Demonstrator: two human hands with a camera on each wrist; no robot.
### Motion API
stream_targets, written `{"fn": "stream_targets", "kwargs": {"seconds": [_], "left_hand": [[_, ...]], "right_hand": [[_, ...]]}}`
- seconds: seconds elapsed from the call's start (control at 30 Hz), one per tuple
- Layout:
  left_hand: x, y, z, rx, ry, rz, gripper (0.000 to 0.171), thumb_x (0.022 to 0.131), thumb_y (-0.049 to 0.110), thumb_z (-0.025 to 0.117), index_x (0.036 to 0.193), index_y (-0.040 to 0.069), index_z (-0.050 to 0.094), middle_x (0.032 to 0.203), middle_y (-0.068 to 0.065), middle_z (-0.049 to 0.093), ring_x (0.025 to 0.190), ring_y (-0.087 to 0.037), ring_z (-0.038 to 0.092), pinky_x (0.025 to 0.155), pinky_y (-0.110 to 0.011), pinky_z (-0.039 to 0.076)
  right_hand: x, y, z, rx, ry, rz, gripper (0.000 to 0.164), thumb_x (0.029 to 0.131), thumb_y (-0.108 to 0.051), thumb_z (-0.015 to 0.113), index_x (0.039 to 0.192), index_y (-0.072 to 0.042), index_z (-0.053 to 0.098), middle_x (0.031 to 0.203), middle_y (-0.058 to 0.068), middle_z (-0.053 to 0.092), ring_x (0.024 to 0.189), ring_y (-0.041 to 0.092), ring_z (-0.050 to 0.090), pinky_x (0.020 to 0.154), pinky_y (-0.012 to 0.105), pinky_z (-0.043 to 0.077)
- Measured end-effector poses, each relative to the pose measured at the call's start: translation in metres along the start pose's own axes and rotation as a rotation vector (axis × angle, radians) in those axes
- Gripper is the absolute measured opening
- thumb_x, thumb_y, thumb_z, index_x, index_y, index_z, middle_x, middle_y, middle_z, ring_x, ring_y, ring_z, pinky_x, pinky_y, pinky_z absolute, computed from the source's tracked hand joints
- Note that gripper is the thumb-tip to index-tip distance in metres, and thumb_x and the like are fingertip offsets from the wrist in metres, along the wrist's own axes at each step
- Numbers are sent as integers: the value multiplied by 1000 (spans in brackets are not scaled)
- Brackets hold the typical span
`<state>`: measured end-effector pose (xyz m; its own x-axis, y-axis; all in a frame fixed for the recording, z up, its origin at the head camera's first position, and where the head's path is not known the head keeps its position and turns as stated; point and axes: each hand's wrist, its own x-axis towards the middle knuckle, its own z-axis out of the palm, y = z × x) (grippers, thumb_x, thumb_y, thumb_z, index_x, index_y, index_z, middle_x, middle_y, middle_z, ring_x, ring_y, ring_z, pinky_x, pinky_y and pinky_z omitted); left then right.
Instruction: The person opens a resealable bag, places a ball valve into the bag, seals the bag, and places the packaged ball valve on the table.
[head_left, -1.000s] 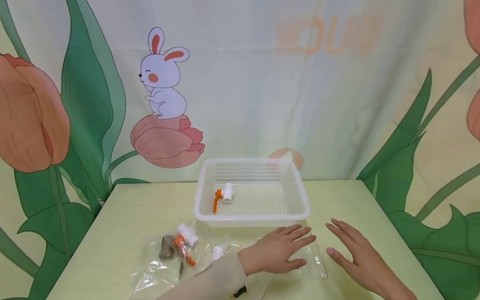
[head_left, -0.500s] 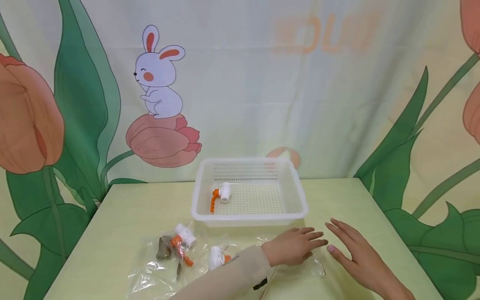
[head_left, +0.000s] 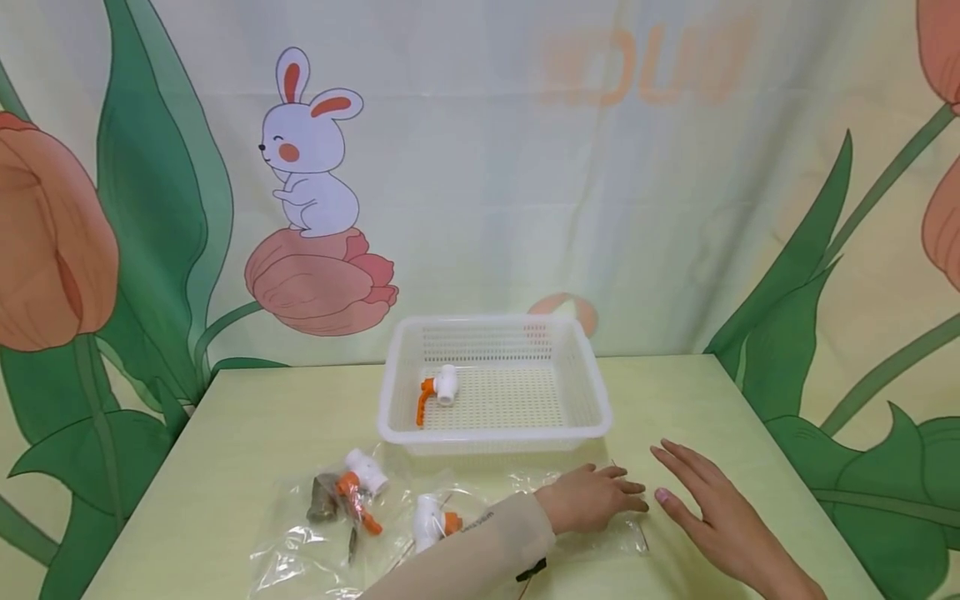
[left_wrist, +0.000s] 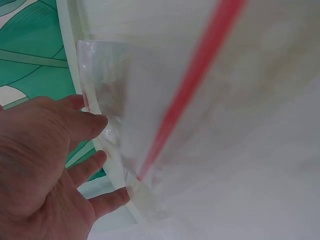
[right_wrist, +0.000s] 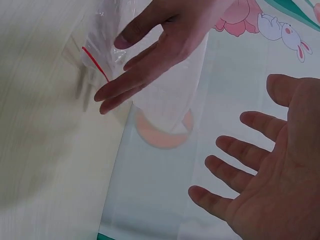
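Note:
My left hand [head_left: 592,500], below a beige sleeve [head_left: 480,546], reaches across a clear plastic zip bag [head_left: 633,537]. In the left wrist view its fingers are spread at the edge of the bag [left_wrist: 107,75], which bears a red stripe [left_wrist: 187,92]; I cannot tell whether they touch it. My right hand [head_left: 720,517] hovers to the right with straight, parted fingers, holding nothing. Left of the sleeve lie bagged parts: a white ball valve [head_left: 366,472] with an orange handle [head_left: 360,502], a brownish fitting [head_left: 322,498], and another white valve [head_left: 429,521], partly hidden by the sleeve.
Behind the bags stands a white perforated basket [head_left: 495,436]. One white ball valve [head_left: 447,385] with an orange lever lies inside it at the left. A printed curtain [head_left: 480,208] hangs behind the pale yellow table [head_left: 262,408].
My left hand has moved right across the bag, toward its right edge, uncovering more of the second valve. The right hand stays nearly in place. The view has shifted slightly.

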<state>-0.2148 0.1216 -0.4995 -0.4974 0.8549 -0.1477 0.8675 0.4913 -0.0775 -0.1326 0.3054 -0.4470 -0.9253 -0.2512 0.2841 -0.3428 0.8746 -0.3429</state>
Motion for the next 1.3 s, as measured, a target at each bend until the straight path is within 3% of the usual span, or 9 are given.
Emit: {"fn": "stream_targets", "kwargs": {"seconds": [0.17, 0.37, 0.53, 0.67, 0.93, 1.1, 1.3], "left_hand": [[1, 1, 7, -37, 10, -21, 43, 93, 22, 55, 127, 47, 49, 141, 22, 43, 133, -10, 41, 92, -34, 50], [2, 4, 7, 13, 100, -2, 30, 89, 24, 60, 113, 42, 61, 117, 21, 59, 102, -3, 56, 70, -19, 50], [2, 4, 8, 30, 170, 20, 19, 86, 25, 62, 98, 39, 67, 93, 19, 61, 85, -2, 56, 67, -17, 48], [1, 2, 6, 45, 207, 50, 12, 84, 26, 62, 87, 36, 68, 84, 18, 60, 79, -1, 56, 65, -17, 47], [-5, -1, -8, 91, 267, 102, 26, 81, 13, 65, 94, 36, 68, 89, 18, 63, 83, -1, 61, 73, -16, 49], [-11, -4, -20, 121, 348, 127, 30, 84, 10, 62, 99, 35, 68, 95, 17, 64, 89, -2, 60, 90, -18, 47], [-23, -8, -38, 128, 389, 158, 29, 87, 10, 61, 105, 32, 67, 101, 16, 64, 93, -1, 59, 85, -12, 46]], "right_hand": [[-1, 0, 1, 7, -16, 12, 51, 92, -40, 55, 140, -34, 37, 145, 4, 40, 131, 29, 38, 96, 56, 39], [-1, 0, 2, 22, -15, 11, 50, 92, -42, 53, 139, -34, 38, 144, 3, 41, 132, 28, 39, 97, 55, 39], [-2, 0, 3, 12, -9, 6, 49, 92, -42, 53, 138, -34, 40, 143, 3, 42, 131, 26, 40, 97, 53, 39], [-2, 0, 3, 8, 1, 1, 48, 92, -41, 54, 138, -34, 41, 143, 2, 43, 131, 26, 40, 97, 51, 39], [2, -2, -2, 11, 19, -11, 48, 92, -37, 55, 138, -32, 41, 143, 4, 43, 130, 27, 41, 96, 52, 40], [7, -7, -12, 9, 31, -14, 48, 92, -35, 55, 138, -29, 42, 143, 5, 42, 130, 29, 40, 95, 53, 39], [13, -11, -26, -11, 36, -7, 49, 93, -37, 54, 140, -33, 38, 145, 4, 40, 130, 29, 40, 94, 56, 40]]}}
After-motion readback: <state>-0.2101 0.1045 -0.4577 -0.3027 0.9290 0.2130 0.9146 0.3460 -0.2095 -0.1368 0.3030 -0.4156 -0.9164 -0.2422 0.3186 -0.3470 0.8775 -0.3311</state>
